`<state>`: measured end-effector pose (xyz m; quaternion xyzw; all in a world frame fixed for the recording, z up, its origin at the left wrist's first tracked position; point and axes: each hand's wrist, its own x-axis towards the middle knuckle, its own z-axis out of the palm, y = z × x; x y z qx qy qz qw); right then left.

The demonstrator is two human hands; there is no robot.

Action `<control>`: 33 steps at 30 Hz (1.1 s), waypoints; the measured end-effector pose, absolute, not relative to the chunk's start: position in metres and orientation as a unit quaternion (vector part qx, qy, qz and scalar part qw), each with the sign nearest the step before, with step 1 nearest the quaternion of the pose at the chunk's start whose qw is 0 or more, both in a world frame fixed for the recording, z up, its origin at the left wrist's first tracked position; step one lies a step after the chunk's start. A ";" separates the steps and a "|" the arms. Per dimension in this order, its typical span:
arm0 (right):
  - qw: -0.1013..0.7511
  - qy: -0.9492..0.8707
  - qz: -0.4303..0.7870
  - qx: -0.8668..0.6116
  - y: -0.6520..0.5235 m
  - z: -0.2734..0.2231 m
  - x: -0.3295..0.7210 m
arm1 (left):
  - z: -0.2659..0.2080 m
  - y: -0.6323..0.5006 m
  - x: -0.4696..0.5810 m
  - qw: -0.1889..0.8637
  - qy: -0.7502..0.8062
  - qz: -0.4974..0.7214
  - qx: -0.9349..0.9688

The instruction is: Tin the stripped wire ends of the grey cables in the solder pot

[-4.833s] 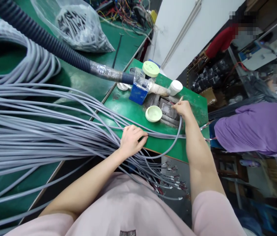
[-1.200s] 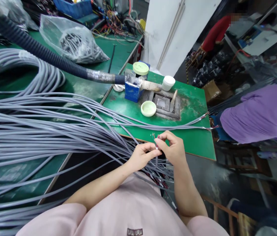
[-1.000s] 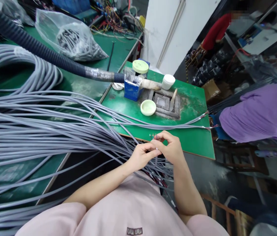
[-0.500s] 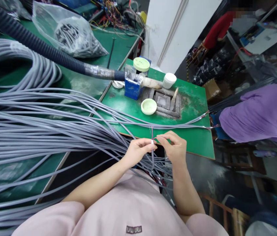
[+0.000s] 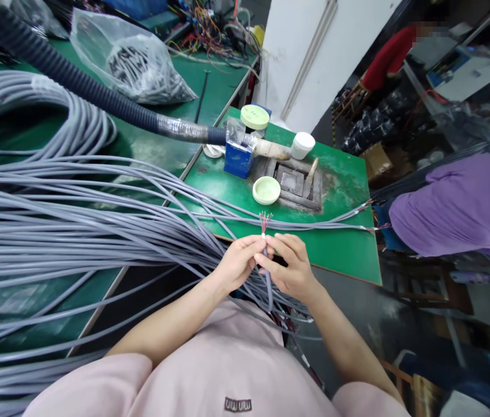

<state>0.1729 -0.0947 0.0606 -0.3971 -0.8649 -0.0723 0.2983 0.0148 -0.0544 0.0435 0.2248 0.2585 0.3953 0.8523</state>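
In front of my chest, a grey multi-core cable point(image 5: 268, 284) stands with its stripped end up. Thin coloured wires point(image 5: 264, 223) fan out above a white band at the end of its jacket. My left hand point(image 5: 241, 260) pinches the cable just below that band. From the other side, my right hand point(image 5: 291, 263) closes its fingers on the same stretch of cable. Many more grey cables point(image 5: 141, 231) run from the left under and past my hands. Two bunches of stripped ends lie at the right edge of the green bench point(image 5: 349, 255).
Behind my hands are a shallow pale-green dish point(image 5: 266, 190), a square metal pot point(image 5: 291, 180) with a spatula, a white tub point(image 5: 303, 145) and a blue box point(image 5: 238, 159) holding a black hose point(image 5: 119, 107). A person in purple point(image 5: 453, 202) is at the right.
My right hand has moved from the loose wires down onto the cable's jacket. The wires, partly drawn sideways before, now spread upward in a fan. The view has shifted slightly.
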 end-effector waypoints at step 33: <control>0.407 -0.728 -0.004 -0.552 0.058 0.071 0.190 | 0.001 0.018 -0.031 0.105 0.432 0.417 0.793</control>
